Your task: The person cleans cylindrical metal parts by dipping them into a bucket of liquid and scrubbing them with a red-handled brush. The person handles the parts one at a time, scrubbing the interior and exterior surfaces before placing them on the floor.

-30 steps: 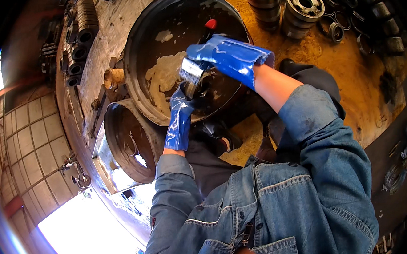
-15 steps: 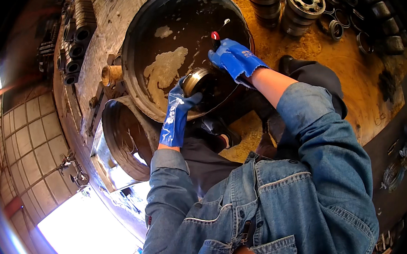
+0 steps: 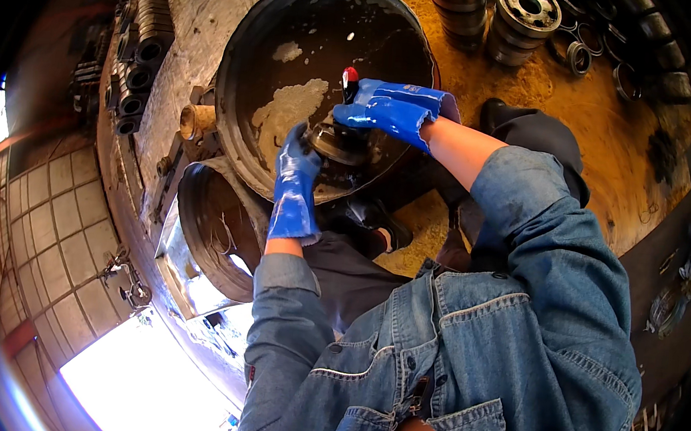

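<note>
Over a wide dark round tub (image 3: 226,119) of murky liquid with pale foam, both my hands wear blue rubber gloves. My left hand (image 3: 296,176) is closed on the left side of a round, ring-like metal part (image 3: 339,146), holding it low inside the tub. From the right, my right hand (image 3: 389,113) reaches across it, fingers wrapped round a tool with a red-and-black handle (image 3: 350,77). The red end points up and away from me. The tool's working end is hidden by the glove and the metal part, so its kind does not show.
Stacked metal wheels (image 3: 527,24) stand on stained ground beyond the tub, right of it. Loose metal rings (image 3: 578,58) lie farther right. A second, tilted drum (image 3: 200,229) sits close to my left forearm. Rows of cylindrical parts (image 3: 155,22) line the far left.
My right hand has come left and nearer, over the metal part, and the tool's handle has turned more upright. The metal part has tipped from its side to lie flatter.
</note>
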{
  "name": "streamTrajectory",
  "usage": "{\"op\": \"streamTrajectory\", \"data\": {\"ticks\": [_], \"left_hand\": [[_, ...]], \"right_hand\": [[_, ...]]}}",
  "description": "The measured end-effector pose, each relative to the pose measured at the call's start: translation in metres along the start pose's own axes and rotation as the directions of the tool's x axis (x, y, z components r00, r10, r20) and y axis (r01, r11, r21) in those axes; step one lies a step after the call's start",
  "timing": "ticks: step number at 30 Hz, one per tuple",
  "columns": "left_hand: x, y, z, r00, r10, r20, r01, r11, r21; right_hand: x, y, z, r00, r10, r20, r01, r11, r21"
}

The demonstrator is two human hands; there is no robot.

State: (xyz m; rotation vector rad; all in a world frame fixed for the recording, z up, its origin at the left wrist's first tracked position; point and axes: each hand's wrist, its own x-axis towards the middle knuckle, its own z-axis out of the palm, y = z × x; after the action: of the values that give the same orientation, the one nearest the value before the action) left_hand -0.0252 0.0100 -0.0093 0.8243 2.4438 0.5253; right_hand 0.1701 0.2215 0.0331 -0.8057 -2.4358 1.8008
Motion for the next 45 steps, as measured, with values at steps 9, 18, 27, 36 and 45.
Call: {"op": "streamTrajectory", "data": {"ticks": [9,18,27,36,45], "left_hand": [[-0.023,0.004,0.043,0.995,0.053,-0.080,-0.056,0.998,-0.033],[-0.047,0.071,-0.004,0.970,-0.066,0.234,0.212,0.700,-0.682],[-0.023,-0.001,0.014,0.944,-0.043,0.328,0.316,0.418,-0.852],[-0.007,-0.037,0.027,0.954,-0.009,0.299,0.283,0.342,-0.896],[-0.004,-0.043,0.028,0.931,-0.046,0.361,0.352,0.368,-0.861]], "right_hand": [[-0.010,0.000,0.001,0.997,0.073,0.028,-0.075,0.990,0.120],[0.056,0.028,0.001,0.947,0.322,-0.009,-0.300,0.873,-0.384],[0.013,-0.007,0.019,0.968,-0.238,0.076,0.198,0.917,0.345],[0.036,0.006,0.036,0.984,0.174,-0.026,-0.167,0.969,0.183],[0.034,0.010,0.060,0.998,-0.053,0.024,0.047,0.974,0.220]]}}
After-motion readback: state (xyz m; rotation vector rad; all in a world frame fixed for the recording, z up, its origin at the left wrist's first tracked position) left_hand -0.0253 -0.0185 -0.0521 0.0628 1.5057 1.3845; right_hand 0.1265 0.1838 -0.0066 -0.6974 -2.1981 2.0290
